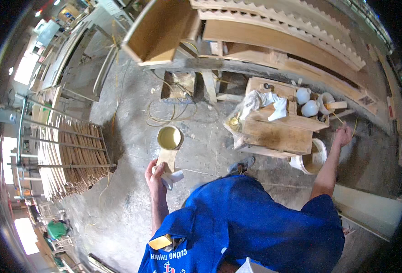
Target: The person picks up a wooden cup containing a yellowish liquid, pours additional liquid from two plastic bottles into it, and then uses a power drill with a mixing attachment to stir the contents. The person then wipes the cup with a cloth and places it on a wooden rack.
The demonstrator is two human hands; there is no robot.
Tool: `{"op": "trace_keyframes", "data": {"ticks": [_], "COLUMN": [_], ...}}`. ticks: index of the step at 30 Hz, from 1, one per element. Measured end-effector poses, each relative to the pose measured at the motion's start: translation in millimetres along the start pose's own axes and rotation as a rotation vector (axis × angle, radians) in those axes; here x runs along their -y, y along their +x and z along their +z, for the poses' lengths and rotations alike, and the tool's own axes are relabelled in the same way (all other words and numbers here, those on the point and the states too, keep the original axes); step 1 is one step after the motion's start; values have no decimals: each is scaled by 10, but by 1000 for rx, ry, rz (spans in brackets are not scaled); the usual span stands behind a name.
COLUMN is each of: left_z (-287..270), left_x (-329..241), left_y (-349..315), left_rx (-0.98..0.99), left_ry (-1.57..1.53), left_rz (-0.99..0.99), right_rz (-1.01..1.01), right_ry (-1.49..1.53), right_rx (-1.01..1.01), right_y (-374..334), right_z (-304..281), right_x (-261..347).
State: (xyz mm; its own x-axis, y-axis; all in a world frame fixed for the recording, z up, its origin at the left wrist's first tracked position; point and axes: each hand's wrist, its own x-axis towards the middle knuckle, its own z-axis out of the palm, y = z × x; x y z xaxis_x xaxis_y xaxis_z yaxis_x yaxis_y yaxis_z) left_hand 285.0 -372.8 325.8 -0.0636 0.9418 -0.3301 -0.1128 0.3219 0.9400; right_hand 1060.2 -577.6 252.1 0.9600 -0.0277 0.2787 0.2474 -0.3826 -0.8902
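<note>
My left hand (155,178) is closed round the flat wooden handle (167,160) of a round cup (169,137), which has pale yellowish liquid in it. A folded white cloth (173,178) is in the same hand, under the handle. Far to the right, my right hand (344,135) pinches a thin stick (338,118) that slants toward an open white tub (325,103). Beside that tub are two white rounded jugs (310,108), all in a wooden crate (306,121). The stick's far end is too small to make out.
White cloth (260,99) and crumpled plastic lie over the crate's left side. A stained white bucket (314,157) stands at its near right. Long wooden boards (274,34) fill the back. At left, a metal rack (64,133) holds many wooden sticks. A hose (171,119) coils on the concrete floor.
</note>
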Motion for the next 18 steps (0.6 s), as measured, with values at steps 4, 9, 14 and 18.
{"op": "trace_keyframes", "data": {"ticks": [4,9,14,18], "left_z": [-1304,-2514,-3488,-4368], "left_x": [309,624,684,1031], "left_y": [-660,-1294,-2231,-2868], "left_rx": [-174,-407,-547,-780], "left_ry": [-84,-142,-214,-365], "left_rz": [37,80,184,218], "right_rz": [-8,317,903,931], "right_ry": [593,1171,1145,878], "right_rx": [43,832,1284,1739], "right_y": [-689,-1861,-5516,-7653], "right_z": [232,1273,1884,1259], "right_x": [766,944,1868,2946]}}
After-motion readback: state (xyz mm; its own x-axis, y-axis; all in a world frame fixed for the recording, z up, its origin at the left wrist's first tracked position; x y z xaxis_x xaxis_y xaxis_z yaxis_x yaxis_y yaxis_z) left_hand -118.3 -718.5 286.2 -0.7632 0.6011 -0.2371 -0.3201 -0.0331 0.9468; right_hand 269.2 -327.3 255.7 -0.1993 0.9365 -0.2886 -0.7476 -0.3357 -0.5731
